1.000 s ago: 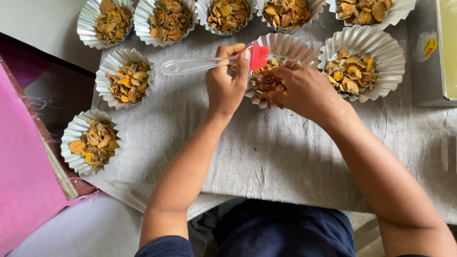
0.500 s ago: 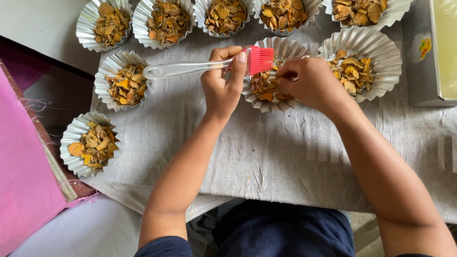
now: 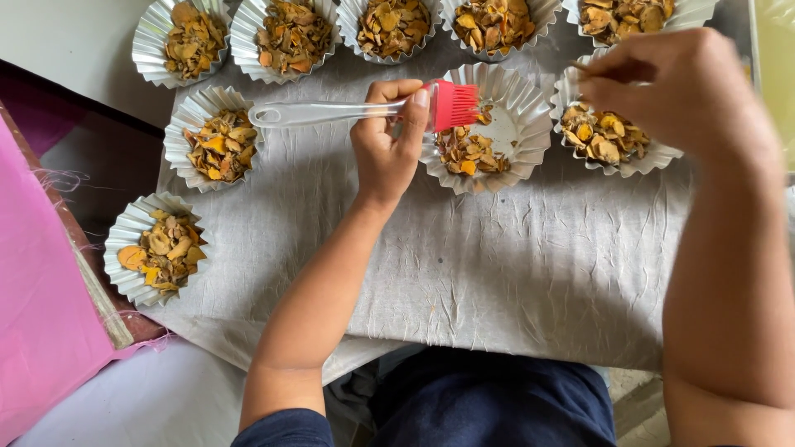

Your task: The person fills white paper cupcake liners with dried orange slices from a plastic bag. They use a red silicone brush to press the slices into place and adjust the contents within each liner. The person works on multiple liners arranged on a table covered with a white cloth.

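My left hand (image 3: pixel 385 149) grips a basting brush (image 3: pixel 451 105) that has a clear handle and red bristles. The bristles hover over the rim of a fluted foil cup (image 3: pixel 530 124), which holds dried orange-brown slices on its near side and is bare on its far side. My right hand (image 3: pixel 687 91) is raised at the upper right, above a neighbouring foil cup (image 3: pixel 604 136) of the same slices. Its fingers are pinched together, and a thin brown dried slice (image 3: pixel 584 66) sticks out from the fingertips.
A wrinkled grey cloth (image 3: pixel 497 273) covers the table. Several more filled foil cups stand along the top edge and at the left (image 3: pixel 217 145), (image 3: pixel 159 248). A pink board (image 3: pixel 41 314) leans at the left. A pale yellow-green container (image 3: pixel 778 74) is at the right edge.
My right hand has lifted out of the middle cup and moved right and up, over the neighbouring cup. My left hand has kept the brush over the middle cup's rim.
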